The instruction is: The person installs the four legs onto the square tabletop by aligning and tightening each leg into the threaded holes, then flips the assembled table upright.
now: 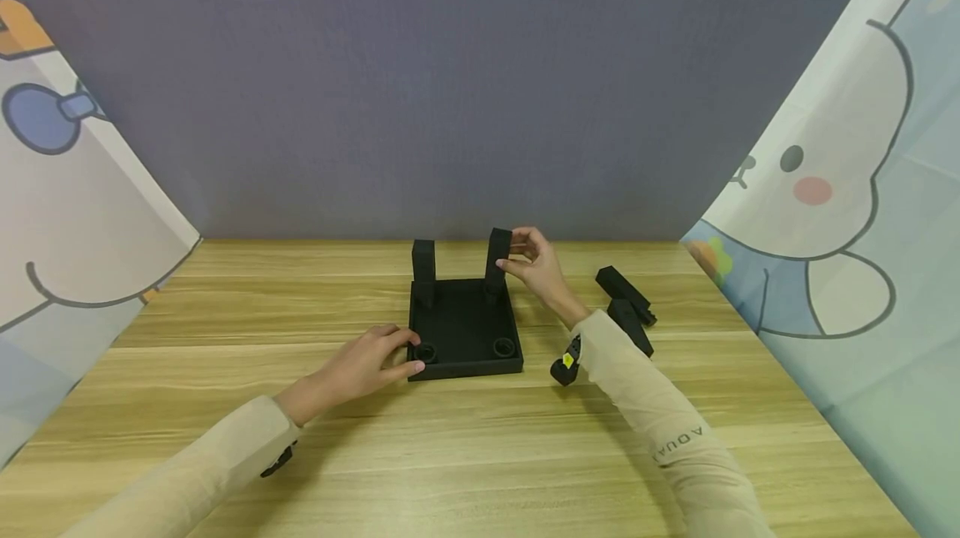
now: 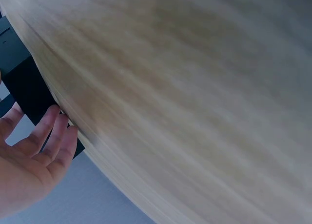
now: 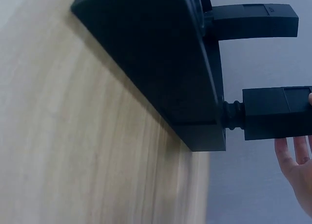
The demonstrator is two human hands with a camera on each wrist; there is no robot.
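Note:
A black square tabletop piece (image 1: 465, 321) lies underside up on the table, its raised rim around it and round threaded sockets in its near corners. At its near left corner my left hand (image 1: 367, 361) grips the rim, fingers along the left side and thumb at the front. My right hand (image 1: 542, 271) pinches the upper part of a black block-shaped leg (image 1: 497, 258) over the far right corner. This leg leans slightly right, and some of its screw thread (image 3: 234, 115) shows between block and rim. Another black leg (image 1: 423, 261) stands upright in the far left corner.
Two more black legs (image 1: 624, 292) lie on the wooden table (image 1: 480, 455) to the right, beside the right forearm. A dark wrist camera (image 1: 566, 364) hangs under the right sleeve. A grey panel (image 1: 450, 104) rises behind the table, with cartoon-printed cloth (image 1: 817, 188) at the sides.

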